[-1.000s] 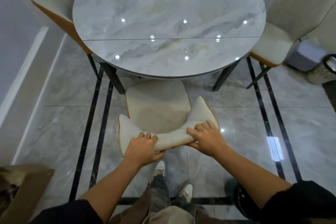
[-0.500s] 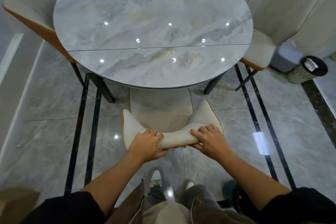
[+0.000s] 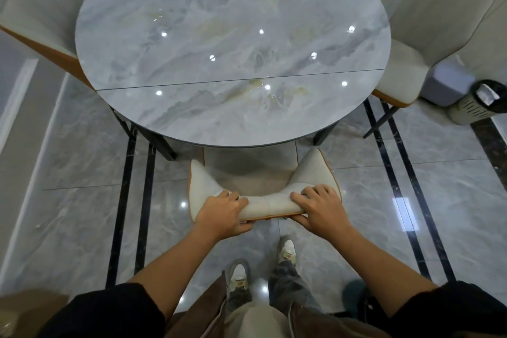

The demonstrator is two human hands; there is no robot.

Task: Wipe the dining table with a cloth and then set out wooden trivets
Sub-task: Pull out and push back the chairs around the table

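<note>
Your left hand (image 3: 222, 212) is curled over the top rail of the near chair (image 3: 267, 204), with the fingers wrapped across the padded front and the thumb tucked beneath the rim. Your right hand (image 3: 320, 208) clamps the same rail at its other end, fingers bent over the top and thumb under the edge. Both grips are closed on that one chair and touch nothing else. The rail is a soft cream cushion, stitched down its middle and backed by a thin orange-brown shell, and it flares into two pointed wings. The seat runs under the rim of the dining table (image 3: 233, 49), which stands at 12 o'clock from your hands. The table has a round, glossy top in a grey-white marble pattern with pale yellow veins, split by one straight seam and edged in dark. Small white dots of reflected light glint on it. Three chairs are in view: the one you hold, a second chair (image 3: 35, 16) at 10 o'clock and a third chair (image 3: 428, 22) at 2 o'clock, all with the same cream padding and orange backing. At 3 o'clock, just beside the third chair, sit one grey box-shaped bin (image 3: 450, 82) and one round slotted wastebasket (image 3: 472, 107) with a black rim. The floor (image 3: 82, 173) is polished grey marble tile crossed by two pairs of black stripes. Your two shoes (image 3: 238, 276) stand at 6 o'clock.
</note>
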